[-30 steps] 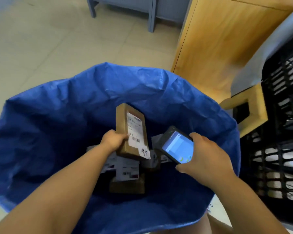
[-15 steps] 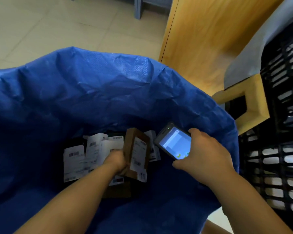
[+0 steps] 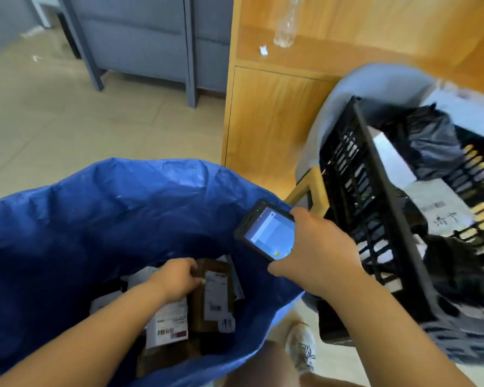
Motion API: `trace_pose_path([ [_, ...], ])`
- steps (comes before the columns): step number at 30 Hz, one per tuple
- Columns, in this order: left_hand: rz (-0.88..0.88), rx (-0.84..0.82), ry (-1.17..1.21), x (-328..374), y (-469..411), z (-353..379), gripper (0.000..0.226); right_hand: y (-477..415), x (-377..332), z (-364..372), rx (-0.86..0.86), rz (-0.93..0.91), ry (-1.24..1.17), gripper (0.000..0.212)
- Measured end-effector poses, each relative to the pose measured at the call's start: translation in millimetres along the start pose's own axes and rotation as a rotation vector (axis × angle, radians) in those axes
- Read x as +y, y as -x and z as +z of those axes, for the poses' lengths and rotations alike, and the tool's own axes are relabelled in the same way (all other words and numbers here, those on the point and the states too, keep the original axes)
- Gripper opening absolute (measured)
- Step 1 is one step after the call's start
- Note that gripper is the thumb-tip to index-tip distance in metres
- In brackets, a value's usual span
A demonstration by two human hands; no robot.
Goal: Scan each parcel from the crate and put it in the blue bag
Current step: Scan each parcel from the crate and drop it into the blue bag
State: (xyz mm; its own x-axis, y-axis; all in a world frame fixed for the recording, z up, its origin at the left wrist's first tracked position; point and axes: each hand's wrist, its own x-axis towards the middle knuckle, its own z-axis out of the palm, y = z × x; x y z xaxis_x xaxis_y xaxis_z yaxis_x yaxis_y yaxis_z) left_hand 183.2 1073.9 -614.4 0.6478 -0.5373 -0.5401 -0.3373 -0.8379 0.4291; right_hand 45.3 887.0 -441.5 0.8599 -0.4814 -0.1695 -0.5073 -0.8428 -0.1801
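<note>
Lowered deeper since a second ago, the left hand (image 3: pixel 176 277) now reaches the bottom of the blue bag (image 3: pixel 101 219), its fingers curled on the top end of the brown parcel (image 3: pixel 211 294), which rests label-up among other labelled parcels (image 3: pixel 166 322) there; whether the grip on it is tight or loosening I cannot tell. Over the bag's right rim, the right hand (image 3: pixel 316 255) is clenched around the handheld scanner (image 3: pixel 266 229), screen lit and facing up. A shoe (image 3: pixel 301 347) shows on the floor below. To the right stands the black crate (image 3: pixel 375 208), holding a white parcel (image 3: pixel 442 208) and dark bagged parcels (image 3: pixel 430 143). Beyond it is a wooden cabinet (image 3: pixel 277 113).
</note>
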Motion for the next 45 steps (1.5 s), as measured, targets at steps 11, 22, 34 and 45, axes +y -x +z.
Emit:
trace_pose_path([
  [11, 0.351, 0.217, 0.195, 132.9, 91.6, -76.8, 0.013, 101.1, 63.3, -121.6, 0.435, 0.087, -0.027, 0.072],
  [22, 0.659, 0.287, 0.233, 295.3, 91.0, -64.3, 0.008, 141.2, 189.5, -142.1, 0.622, 0.295, -0.144, 0.094],
  [34, 0.485, 0.402, -0.611, 408.4, -38.6, -35.8, 0.057, 81.8, 282.7, -103.7, 0.578, 0.455, -0.216, 0.075],
  [45, 0.123, 0.386, -1.029, 443.5, -79.1, -13.7, 0.043, 36.5, 299.1, -71.0, 0.471, 0.494, -0.241, 0.072],
])
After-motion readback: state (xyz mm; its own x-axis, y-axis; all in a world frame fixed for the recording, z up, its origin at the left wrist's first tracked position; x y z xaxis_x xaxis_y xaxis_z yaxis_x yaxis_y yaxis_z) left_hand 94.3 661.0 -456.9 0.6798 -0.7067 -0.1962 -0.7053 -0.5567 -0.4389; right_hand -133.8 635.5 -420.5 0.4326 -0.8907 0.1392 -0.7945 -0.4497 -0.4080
